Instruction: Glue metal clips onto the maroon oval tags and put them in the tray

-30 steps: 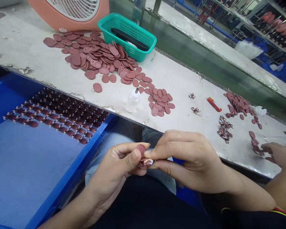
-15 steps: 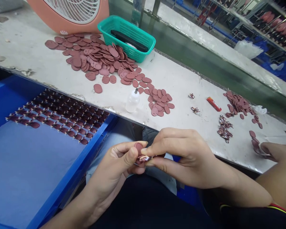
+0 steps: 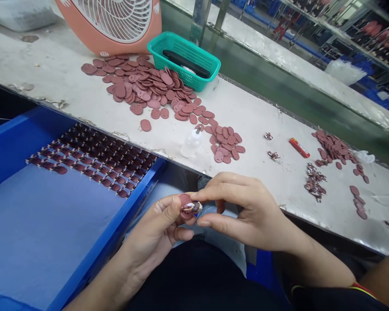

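My left hand (image 3: 160, 226) pinches a reddish-brown oval disc (image 3: 185, 199) between thumb and fingers, above my lap. Against the disc sits a small painted figure piece (image 3: 196, 207), brown with white and tan parts; its exact shape is too small to make out. My right hand (image 3: 246, 209) is beside it with thumb and forefinger apart on either side of the figure. The forefinger tip is close to the disc's edge; whether it touches I cannot tell. A clear squeeze bottle (image 3: 191, 144) with a thin tip stands on the bench just beyond.
Many loose oval discs (image 3: 152, 84) are heaped before an orange fan (image 3: 126, 47) and a green basket (image 3: 197, 80). Rows of assembled pieces (image 3: 94, 157) lie in a blue bin (image 3: 139, 185). Rightward are a red lighter (image 3: 299, 147), small figures (image 3: 315, 181) and another person's arm (image 3: 384, 270).
My right thumb and forefinger have parted from the figure piece, which now shows more fully on the disc in my left hand. The other person's hand has drawn back toward the right edge.
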A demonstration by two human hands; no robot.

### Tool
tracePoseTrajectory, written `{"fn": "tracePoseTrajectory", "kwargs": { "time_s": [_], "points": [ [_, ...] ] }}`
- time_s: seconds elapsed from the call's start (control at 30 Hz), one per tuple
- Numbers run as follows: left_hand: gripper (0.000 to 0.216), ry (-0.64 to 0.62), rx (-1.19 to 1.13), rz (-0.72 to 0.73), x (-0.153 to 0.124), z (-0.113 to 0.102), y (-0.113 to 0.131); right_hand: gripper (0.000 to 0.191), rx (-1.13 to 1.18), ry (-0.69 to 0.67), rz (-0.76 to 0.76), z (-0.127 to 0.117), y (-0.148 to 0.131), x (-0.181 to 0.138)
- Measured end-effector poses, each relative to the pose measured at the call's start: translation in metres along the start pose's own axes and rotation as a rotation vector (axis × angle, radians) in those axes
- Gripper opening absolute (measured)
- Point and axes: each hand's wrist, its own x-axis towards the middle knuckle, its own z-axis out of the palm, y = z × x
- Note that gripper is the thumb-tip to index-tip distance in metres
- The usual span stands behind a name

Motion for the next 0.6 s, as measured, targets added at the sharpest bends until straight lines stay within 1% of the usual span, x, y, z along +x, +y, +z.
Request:
{"fn": "tracePoseTrajectory", "kwargs": {
  "time_s": [0.07, 0.23, 0.33, 0.4, 0.43, 0.47, 0.5, 0.57, 0.6],
  "points": [
    [0.026, -0.003, 0.000, -0.007, -0.001, -0.001, 0.000, 0.019, 0.016, 0.003, 0.005, 0.004, 0.003, 0.000],
    [0.033, 0.073, -0.012, -0.027, -0.004, -0.002, 0.000, 0.009, 0.043, 0.024, 0.028, 0.011, 0.006, 0.001],
    [0.037, 0.036, -0.005, 0.004, -0.004, -0.003, 0.001, 0.010, 0.075, 0.043, 0.023, 0.014, 0.007, 0.003],
    [0.048, 0.000, 0.015, 0.011, -0.002, -0.006, 0.001, 0.012, 0.073, 0.102, -0.022, 0.019, 0.010, 0.005],
    [0.055, 0.011, 0.026, 0.035, -0.002, -0.008, 0.001, 0.013, 0.050, 0.151, -0.050, 0.022, 0.011, 0.006],
    [0.061, 0.055, 0.041, 0.092, -0.002, -0.010, 0.001, 0.013, 0.003, 0.208, -0.074, 0.027, 0.013, 0.007],
    [0.061, 0.130, 0.058, 0.186, -0.001, -0.012, 0.000, 0.013, -0.069, 0.269, -0.095, 0.032, 0.015, 0.008],
    [0.050, 0.316, 0.116, 0.434, -0.002, -0.016, -0.001, 0.013, -0.252, 0.380, -0.140, 0.046, 0.021, 0.011],
    [0.044, 0.387, 0.155, 0.538, -0.002, -0.018, -0.002, 0.013, -0.340, 0.419, -0.170, 0.053, 0.024, 0.012]
  ]
}}
